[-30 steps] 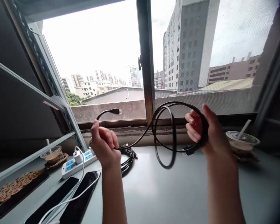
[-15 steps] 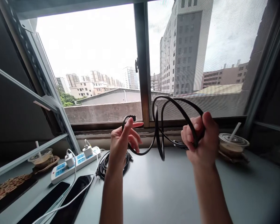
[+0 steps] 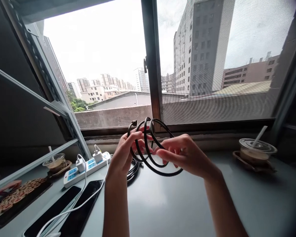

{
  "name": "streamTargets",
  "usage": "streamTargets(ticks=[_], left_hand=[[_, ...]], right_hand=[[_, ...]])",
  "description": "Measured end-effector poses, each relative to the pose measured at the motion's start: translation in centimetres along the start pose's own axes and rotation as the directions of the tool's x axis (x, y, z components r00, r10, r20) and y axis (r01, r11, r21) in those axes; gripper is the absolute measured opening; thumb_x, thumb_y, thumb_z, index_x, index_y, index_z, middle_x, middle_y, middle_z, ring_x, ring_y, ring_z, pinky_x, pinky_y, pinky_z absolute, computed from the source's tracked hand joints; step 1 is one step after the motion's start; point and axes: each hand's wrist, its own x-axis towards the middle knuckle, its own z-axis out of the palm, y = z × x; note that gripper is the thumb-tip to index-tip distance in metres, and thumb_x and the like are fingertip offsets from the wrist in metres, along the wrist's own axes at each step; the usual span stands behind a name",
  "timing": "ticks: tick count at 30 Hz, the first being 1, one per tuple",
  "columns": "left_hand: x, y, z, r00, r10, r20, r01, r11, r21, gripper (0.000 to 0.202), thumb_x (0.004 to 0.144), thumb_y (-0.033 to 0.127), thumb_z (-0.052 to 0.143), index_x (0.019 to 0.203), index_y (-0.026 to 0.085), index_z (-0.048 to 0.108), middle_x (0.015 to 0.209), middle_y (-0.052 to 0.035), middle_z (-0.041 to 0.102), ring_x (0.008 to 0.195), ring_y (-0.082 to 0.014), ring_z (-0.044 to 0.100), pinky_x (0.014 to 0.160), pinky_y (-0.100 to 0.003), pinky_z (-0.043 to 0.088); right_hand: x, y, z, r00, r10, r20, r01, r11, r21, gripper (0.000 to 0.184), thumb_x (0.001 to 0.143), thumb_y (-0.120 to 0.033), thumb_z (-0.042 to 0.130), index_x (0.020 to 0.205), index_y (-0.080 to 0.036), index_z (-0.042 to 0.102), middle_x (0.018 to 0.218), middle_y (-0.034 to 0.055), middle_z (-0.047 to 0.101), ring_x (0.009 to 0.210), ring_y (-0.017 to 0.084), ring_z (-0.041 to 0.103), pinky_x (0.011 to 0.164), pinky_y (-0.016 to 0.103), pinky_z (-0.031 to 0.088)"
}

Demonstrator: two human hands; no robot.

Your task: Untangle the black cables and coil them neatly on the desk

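A black cable hangs in several loose loops between my hands, above the table. My left hand is closed on the loops at their left side, and a dark connector end sticks up just above its fingers. On the right, my right hand has its thumb and fingers pinched on the loops near their right side. Below and behind my left hand, another coiled black cable lies on the table, partly hidden by that hand and forearm.
A white power strip with two plugged chargers stands left, near dark phones crossed by white cords. Iced drinks sit at both sides. At far left, a hand rests by a patterned item. A window frame rises behind.
My right hand has moved left, close to my left hand, and turned over. The cable is drawn into smaller, tighter loops at my left hand. A hand has appeared at far left.
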Motion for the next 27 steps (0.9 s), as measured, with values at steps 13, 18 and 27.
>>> streamTargets(ticks=[13, 18, 27], left_hand=[[-0.2, -1.2, 3.9, 0.970, 0.175, -0.167, -0.157, 0.981, 0.116, 0.034, 0.081, 0.045, 0.054, 0.082, 0.015, 0.069, 0.048, 0.0020, 0.059, 0.035, -0.0096, 0.051, 0.038, -0.020, 0.039], [-0.3, -2.0, 4.5, 0.951, 0.216, -0.219, -0.187, 0.971, 0.146, 0.041, 0.080, 0.046, 0.055, 0.053, 0.017, 0.064, 0.040, 0.0018, 0.052, 0.035, -0.0078, 0.046, 0.036, -0.020, 0.036], [-0.7, -1.5, 4.3, 0.866, 0.400, -0.301, -0.258, 0.871, 0.418, 0.044, 0.085, 0.043, 0.048, 0.054, 0.017, 0.065, 0.040, 0.0016, 0.055, 0.032, -0.0081, 0.047, 0.038, -0.021, 0.037]], right_hand=[[0.6, 0.3, 0.4, 0.924, 0.245, -0.294, -0.253, 0.967, 0.014, 0.060, 0.072, -0.052, 0.063, 0.124, -0.026, 0.047, 0.098, 0.0032, 0.064, 0.063, 0.013, 0.062, 0.059, 0.026, 0.048], [0.4, -0.6, 0.9, 0.957, 0.207, -0.204, -0.211, 0.978, 0.001, 0.041, 0.074, -0.043, 0.062, 0.110, -0.024, 0.056, 0.092, 0.0030, 0.064, 0.067, 0.014, 0.062, 0.054, 0.023, 0.045], [0.4, 1.1, -0.9, 0.926, 0.229, -0.301, -0.208, 0.973, 0.100, 0.022, 0.084, -0.030, 0.047, 0.099, -0.019, 0.059, 0.090, 0.0032, 0.066, 0.060, 0.011, 0.062, 0.050, 0.020, 0.045]])
